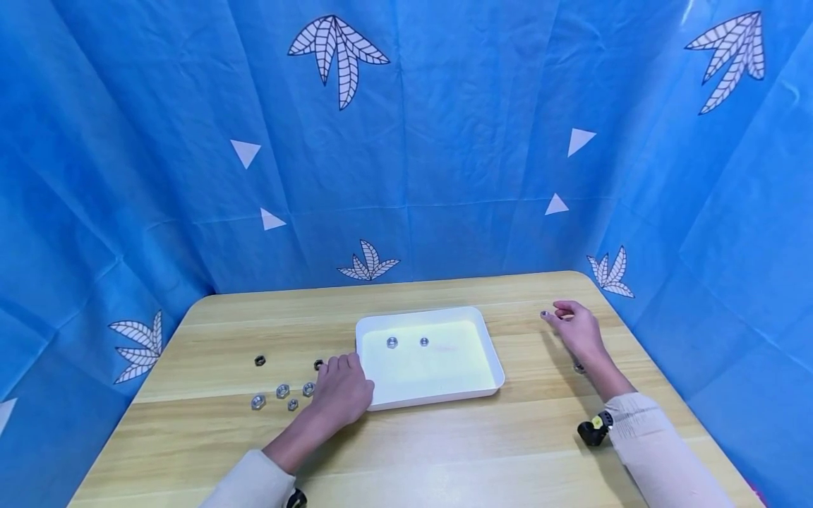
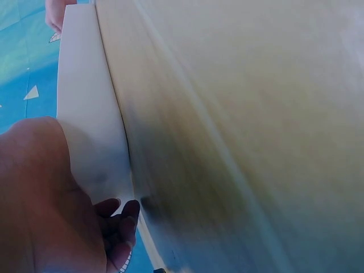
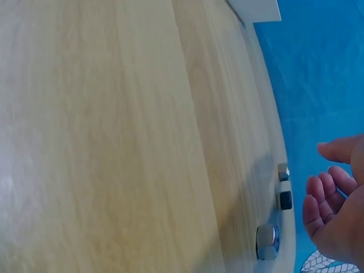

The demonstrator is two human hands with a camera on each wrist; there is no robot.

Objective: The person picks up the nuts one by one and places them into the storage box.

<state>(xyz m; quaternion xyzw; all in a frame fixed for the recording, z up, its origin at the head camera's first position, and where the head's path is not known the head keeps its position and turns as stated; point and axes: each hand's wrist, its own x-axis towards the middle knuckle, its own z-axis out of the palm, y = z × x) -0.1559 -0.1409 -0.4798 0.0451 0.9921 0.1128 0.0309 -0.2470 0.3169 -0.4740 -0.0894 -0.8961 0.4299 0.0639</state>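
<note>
A white rectangular tray [image 1: 427,403] stands mid-table with two silver hex nuts [image 1: 392,342] inside. My left hand [image 1: 345,391] grips its left end, thumb side over the rim and curled fingers at the outer wall; the wall [image 2: 94,102] also shows in the left wrist view. At the right, my right hand [image 1: 574,335] hovers over the table, thumb and fingers apart with nothing between them. Close by its fingers are a small silver nut [image 3: 283,172] and a black nut [image 3: 285,200]. A larger silver nut [image 3: 266,242] lies nearer the wrist.
Left of the tray lie several loose nuts: silver ones such as this nut [image 1: 282,391], a black nut [image 1: 260,360], and another black nut [image 1: 318,365] beside the left hand. A blue patterned curtain [image 1: 406,141] encloses the back and sides of the wooden table [image 1: 444,466].
</note>
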